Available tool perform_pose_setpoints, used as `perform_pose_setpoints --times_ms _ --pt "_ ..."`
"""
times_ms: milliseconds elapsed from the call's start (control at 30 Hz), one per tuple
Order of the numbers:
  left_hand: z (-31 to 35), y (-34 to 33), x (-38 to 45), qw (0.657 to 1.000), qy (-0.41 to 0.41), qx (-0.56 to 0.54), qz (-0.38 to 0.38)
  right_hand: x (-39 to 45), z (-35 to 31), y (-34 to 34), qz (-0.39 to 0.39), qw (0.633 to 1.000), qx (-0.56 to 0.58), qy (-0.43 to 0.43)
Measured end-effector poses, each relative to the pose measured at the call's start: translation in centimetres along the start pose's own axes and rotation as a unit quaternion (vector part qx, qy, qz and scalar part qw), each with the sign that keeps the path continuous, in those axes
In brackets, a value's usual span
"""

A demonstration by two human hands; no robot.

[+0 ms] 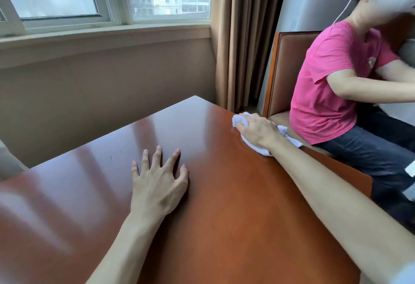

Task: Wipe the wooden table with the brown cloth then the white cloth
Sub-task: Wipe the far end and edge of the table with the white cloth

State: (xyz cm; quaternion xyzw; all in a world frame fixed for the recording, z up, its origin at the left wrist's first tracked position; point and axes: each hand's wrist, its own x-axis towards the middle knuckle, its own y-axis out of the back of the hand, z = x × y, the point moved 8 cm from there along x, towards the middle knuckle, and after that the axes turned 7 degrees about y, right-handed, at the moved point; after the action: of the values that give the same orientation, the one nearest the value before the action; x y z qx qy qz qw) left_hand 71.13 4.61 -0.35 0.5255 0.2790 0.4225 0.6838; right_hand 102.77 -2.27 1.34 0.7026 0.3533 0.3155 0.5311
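Hands divide the work: right hand grips the crumpled white cloth against the glossy reddish-brown wooden table at its far right edge, left hand splayed flat, apparently for bracing.

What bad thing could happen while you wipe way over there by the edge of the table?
1. The white cloth sits right at the far right edge of the wooden table, and part of it hangs over. A push outward could make it slip off.
2. A person in a pink shirt sits close to that edge, so a wide swipe by the right hand might bump them.
3. The left hand presses on the shiny top and may leave smudges.
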Motion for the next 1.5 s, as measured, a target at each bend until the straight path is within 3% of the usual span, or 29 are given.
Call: perform_pose_setpoints --times_ms 67,133,200,267,300,400,433,500,667,733,867,933,1067,1167,1233,1300,1367,1433,1500 --pt "0.1 0.1 0.1 1.0 0.001 -0.004 0.008 2.2 -2.7 -0.5 0.024 1.0 -0.006 -0.015" --pt "0.0 0.0 0.3 1.0 0.001 0.0 0.006 2.2 -8.6 -1.5 0.041 0.997 -0.004 0.073" --pt "-0.2 -0.3 0.2 1.0 0.001 0.01 0.002 0.4 -13.2 -3.4 0.004 0.98 0.007 0.197" --pt "-0.2 -0.3 0.1 1.0 0.001 0.017 0.001 0.7 -12.5 -3.8 -0.014 0.968 -0.006 0.249" --pt "-0.2 -0.3 0.1 1.0 0.002 0.016 0.002 2.3 -10.6 -3.2 -0.005 0.975 -0.009 0.222" --pt "-0.1 -0.2 0.0 1.0 0.004 0.009 0.005 5.5 -4.5 -1.7 0.019 0.999 -0.011 0.03" --pt "-0.1 -0.1 0.2 1.0 0.004 0.006 0.006 5.1 -4.9 -1.7 0.014 0.999 -0.016 0.025" --pt "-0.3 -0.2 0.5 1.0 0.004 0.006 0.001 1.2 -8.3 -2.1 0.005 0.994 -0.018 0.11" --pt "-0.3 -0.4 0.0 1.0 -0.001 0.008 -0.012 -18.0 -13.4 -3.4 -0.072 0.947 0.054 0.308" --pt "-0.4 -0.4 0.1 1.0 -0.001 0.009 -0.01 -17.4 -10.8 -2.0 -0.045 0.957 0.037 0.284" --pt "-0.3 -0.3 -0.1 1.0 -0.002 0.007 -0.003 -6.7 -0.3 1.2 0.023 0.998 -0.041 0.045" --pt "-0.2 -0.2 0.1 1.0 0.0 0.001 0.006 -3.6 0.8 0.5 0.039 0.998 -0.053 -0.004" --pt "-0.1 -0.5 0.2 1.0 0.001 -0.001 0.01 -0.3 -6.6 -1.1 0.014 0.999 -0.02 0.033" --pt "-0.2 -0.4 0.3 1.0 0.001 0.007 0.007 -1.8 -14.9 -3.1 -0.017 0.986 0.007 0.163" --pt "-0.3 -0.3 0.2 1.0 -0.005 0.007 0.007 -3.8 -16.2 -4.2 -0.044 0.97 0.011 0.24" --pt "-0.5 -0.3 0.2 1.0 -0.003 0.002 0.005 -2.2 -11.9 -3.2 -0.014 0.977 0.002 0.214" --pt "-0.5 -0.4 0.3 1.0 -0.002 0.007 0.006 0.8 -4.4 -1.1 0.029 0.996 -0.008 0.082" --pt "-0.4 -0.4 0.4 1.0 0.002 0.004 0.009 1.6 -0.6 -0.1 0.017 1.0 0.007 -0.004" --pt "-0.2 -0.4 0.6 1.0 0.0 -0.001 0.004 -0.7 -3.1 0.0 0.023 0.999 0.009 0.045"
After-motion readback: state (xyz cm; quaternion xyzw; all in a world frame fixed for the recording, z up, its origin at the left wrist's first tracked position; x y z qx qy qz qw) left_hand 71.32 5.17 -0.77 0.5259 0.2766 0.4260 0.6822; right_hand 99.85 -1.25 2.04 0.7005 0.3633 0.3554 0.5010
